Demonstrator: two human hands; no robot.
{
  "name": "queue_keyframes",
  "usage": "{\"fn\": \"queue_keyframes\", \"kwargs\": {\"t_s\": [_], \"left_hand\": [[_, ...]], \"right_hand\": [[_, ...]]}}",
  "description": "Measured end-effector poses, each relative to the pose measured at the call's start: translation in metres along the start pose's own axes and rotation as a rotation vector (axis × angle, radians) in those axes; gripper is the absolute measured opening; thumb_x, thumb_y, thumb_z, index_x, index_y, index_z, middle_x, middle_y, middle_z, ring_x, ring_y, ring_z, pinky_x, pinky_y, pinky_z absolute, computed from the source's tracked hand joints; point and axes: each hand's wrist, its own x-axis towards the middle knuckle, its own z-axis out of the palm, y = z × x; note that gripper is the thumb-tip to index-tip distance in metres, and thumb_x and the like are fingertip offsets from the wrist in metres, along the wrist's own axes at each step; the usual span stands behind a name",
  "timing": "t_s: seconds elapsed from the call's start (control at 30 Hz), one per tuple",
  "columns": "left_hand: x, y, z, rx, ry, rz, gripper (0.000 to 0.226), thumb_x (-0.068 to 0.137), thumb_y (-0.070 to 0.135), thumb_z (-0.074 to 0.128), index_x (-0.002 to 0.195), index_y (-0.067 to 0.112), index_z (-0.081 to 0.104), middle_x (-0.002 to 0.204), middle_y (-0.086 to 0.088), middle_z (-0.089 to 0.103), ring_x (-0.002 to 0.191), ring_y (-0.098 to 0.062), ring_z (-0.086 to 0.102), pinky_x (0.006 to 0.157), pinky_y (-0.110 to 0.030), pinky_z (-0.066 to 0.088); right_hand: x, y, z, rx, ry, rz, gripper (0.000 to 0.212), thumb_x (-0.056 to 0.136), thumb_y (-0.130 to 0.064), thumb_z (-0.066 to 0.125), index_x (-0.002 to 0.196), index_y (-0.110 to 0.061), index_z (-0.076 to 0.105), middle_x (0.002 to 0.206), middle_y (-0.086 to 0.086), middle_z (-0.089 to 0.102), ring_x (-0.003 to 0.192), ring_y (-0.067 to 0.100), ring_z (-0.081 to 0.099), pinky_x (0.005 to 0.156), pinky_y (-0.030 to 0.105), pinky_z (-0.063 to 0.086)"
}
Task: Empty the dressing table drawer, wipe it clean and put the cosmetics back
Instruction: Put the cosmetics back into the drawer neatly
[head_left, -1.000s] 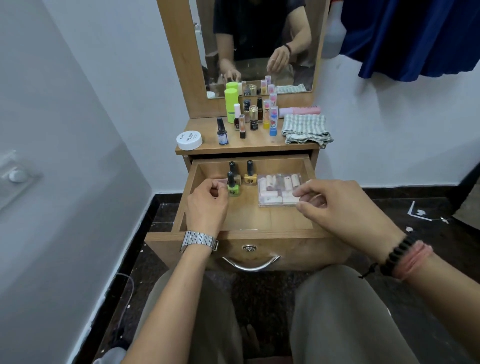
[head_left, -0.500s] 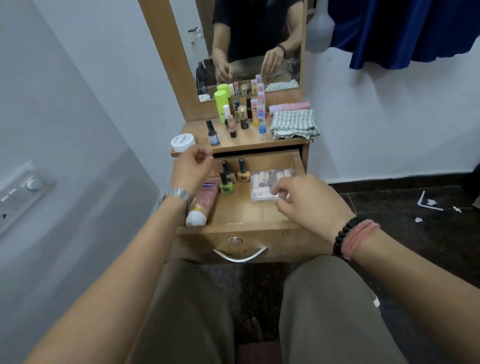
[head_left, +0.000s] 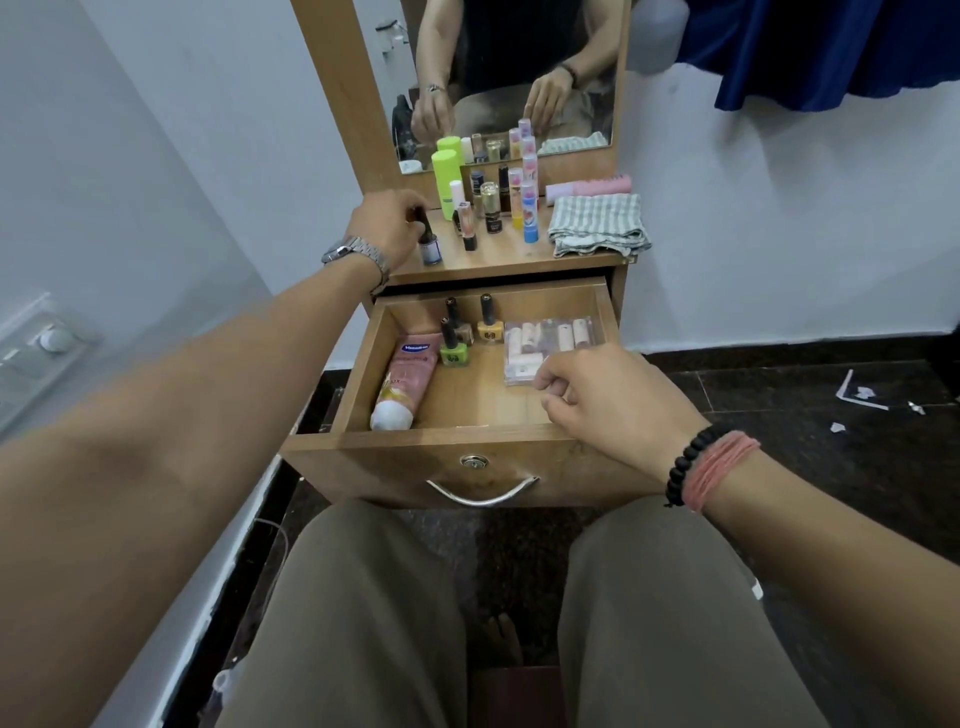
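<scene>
Left hand (head_left: 387, 226), fingers curled, grips the black cap of a small dropper bottle (head_left: 429, 244) standing near the table's (head_left: 498, 262) front-left edge. Right hand (head_left: 597, 397) hovers loosely curled, holding nothing, over the open drawer's (head_left: 467, 402) front-right corner, just beside the clear lipstick case (head_left: 540, 345). Pink tube (head_left: 408, 382) along drawer's left wall reads "Vaseline"; other labels illegible.

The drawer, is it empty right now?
No. The drawer holds a pink tube, three nail polish bottles and a clear case of small tubes.
</scene>
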Motion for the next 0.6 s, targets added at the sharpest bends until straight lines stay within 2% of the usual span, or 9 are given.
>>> {"fn": "queue_keyframes", "kwargs": {"t_s": [0.17,0.27,0.37,0.5,0.6], "left_hand": [[-0.004,0.002,-0.005,0.005,0.031,0.01,0.018,0.086,0.018,0.061,0.102,0.017,0.07,0.106,-0.005,0.07,0.102,-0.025,0.061,0.085,-0.035,0.051],[-0.012,0.008,-0.011,-0.017,0.084,0.041,0.017,0.085,0.021,0.062,0.1,0.017,0.07,0.102,-0.004,0.07,0.098,-0.022,0.062,0.08,-0.032,0.049],[-0.025,0.017,-0.017,-0.017,0.109,0.107,0.018,0.086,0.028,0.063,0.1,0.018,0.069,0.098,-0.002,0.07,0.092,-0.02,0.063,0.079,-0.035,0.051],[-0.046,0.025,-0.01,-0.009,0.056,0.199,0.02,0.084,0.033,0.065,0.098,0.019,0.069,0.092,0.001,0.07,0.086,-0.017,0.064,0.077,-0.035,0.053],[-0.062,0.023,0.007,-0.001,-0.054,0.233,0.02,0.083,0.032,0.067,0.098,0.017,0.069,0.083,0.004,0.066,0.079,-0.015,0.061,0.069,-0.03,0.05]], "right_hand": [[0.001,0.0,0.0,0.017,0.023,-0.002,0.025,0.089,-0.024,0.05,0.108,-0.028,0.067,0.093,-0.001,0.07,0.085,0.021,0.066,0.077,0.038,0.055],[0.002,0.002,0.002,0.03,0.019,0.0,0.024,0.088,-0.026,0.051,0.106,-0.028,0.067,0.091,-0.002,0.069,0.081,0.02,0.066,0.074,0.038,0.056],[0.002,0.003,0.002,0.039,0.023,0.007,0.023,0.088,-0.027,0.051,0.104,-0.029,0.067,0.091,-0.004,0.068,0.079,0.019,0.065,0.072,0.038,0.056],[0.003,0.003,0.003,0.039,0.016,0.001,0.023,0.087,-0.025,0.052,0.103,-0.028,0.068,0.088,-0.004,0.068,0.078,0.02,0.065,0.071,0.038,0.056],[0.001,0.001,0.003,0.041,0.019,-0.001,0.023,0.087,-0.025,0.052,0.102,-0.028,0.068,0.087,-0.004,0.069,0.08,0.02,0.065,0.072,0.038,0.056]]}}
